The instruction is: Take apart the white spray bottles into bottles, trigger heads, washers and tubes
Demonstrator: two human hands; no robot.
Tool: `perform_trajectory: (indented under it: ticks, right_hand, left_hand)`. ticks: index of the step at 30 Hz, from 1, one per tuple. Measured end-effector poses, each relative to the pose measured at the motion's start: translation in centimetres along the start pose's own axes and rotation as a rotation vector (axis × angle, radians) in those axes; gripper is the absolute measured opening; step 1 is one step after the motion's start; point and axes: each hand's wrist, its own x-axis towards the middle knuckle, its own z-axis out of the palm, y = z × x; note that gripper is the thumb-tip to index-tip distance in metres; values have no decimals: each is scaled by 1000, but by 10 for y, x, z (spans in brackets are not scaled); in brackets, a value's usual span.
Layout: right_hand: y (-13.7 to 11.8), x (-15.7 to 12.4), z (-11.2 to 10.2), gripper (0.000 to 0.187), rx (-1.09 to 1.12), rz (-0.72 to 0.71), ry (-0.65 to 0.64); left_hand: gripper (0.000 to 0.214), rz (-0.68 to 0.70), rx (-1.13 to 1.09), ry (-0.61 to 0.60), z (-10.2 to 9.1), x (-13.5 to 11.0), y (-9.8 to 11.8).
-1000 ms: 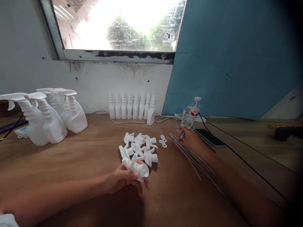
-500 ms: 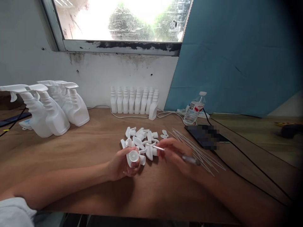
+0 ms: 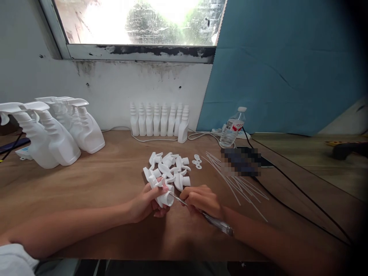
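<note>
White spray head (image 3: 157, 194) is what's in hand here, held up off the near part of the table. Biggest stuff first: pale, stained wall (image 3: 115, 84), blue curtain (image 3: 276, 73) on the right side, bright window (image 3: 161, 23) up top. Below that, a brown wooden table (image 3: 92, 176). Large white spray bottles (image 3: 63, 147) bunch up at its left, a clear drink bottle (image 3: 231, 132) stands at the back right, and eight small white bottles (image 3: 156, 122) line up by the wall.

Hands: left hand (image 3: 148, 201) is closed around the spray head, thumb over the top. Right hand (image 3: 202, 199) is curled tight on a screwdriver-like tool (image 3: 218, 223), handle poking back past the palm. Thin metal tip's right at the collar; can't tell if it's actually inside.

The head's long axis slants upper left to lower right, and the collar opens rightward.

Smaller bits: a pile of similar heads (image 3: 165, 170) just beyond, thin white tubes (image 3: 236, 183) fanned out to the right, and little white rings (image 3: 197, 161) between them.
</note>
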Motion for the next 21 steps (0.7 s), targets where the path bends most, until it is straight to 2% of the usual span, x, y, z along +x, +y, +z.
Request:
perform_trajectory:
  ticks: [2,4,6,7,8,11,13,18,21]
  right_hand:
    - [-9,6,-5,21,83,97,-28]
    - [-17,12,-8,21,228,292,-32]
    - [-22,13,-7,17,329,477,27]
    - [-23,12,-5,15,324,512,70]
    - [-22,10,-3,12,281,492,104]
    - [-21,4,4,20,75,280,140]
    - [-20,2,6,21,58,267,135]
    - [-23,10,5,22,485,700,156]
    - [-22,14,5,17,718,825,199]
  left_hand:
    - [25,7,30,-25,0,0,-1]
    - [25,12,50,-43,0,-1,-1]
    - [24,36,36,-40,-1,-1,-1]
    - [24,53,20,-30,0,0,-1]
    - [23,70,4,-20,0,0,-1]
    - [21,107,-4,-26,2,0,-1]
    - [20,123,10,-40,4,-1,-1]
    - [22,92,-16,-23,4,-3,1]
    - [24,5,-61,4,2,-2,3]
